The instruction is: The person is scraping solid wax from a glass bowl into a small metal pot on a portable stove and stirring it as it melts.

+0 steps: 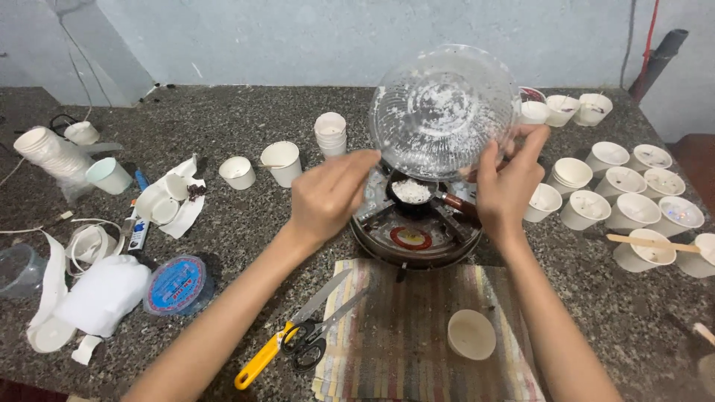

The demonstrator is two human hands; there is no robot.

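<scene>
Granite counter: right hand pinches the tilted glass bowl, left hand, fingers closed, scrapes—best kept centred over the small pan.

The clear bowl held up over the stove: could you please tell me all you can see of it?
The clear bowl looks like ribbed glass or plastic, round, smeared inside with white residue. It is tilted steeply, its opening facing the camera, above a small black pan of white flakes on the round stove. The right hand grips its lower right rim; the left hand reaches to its lower left edge, though contact there is unclear.
</scene>
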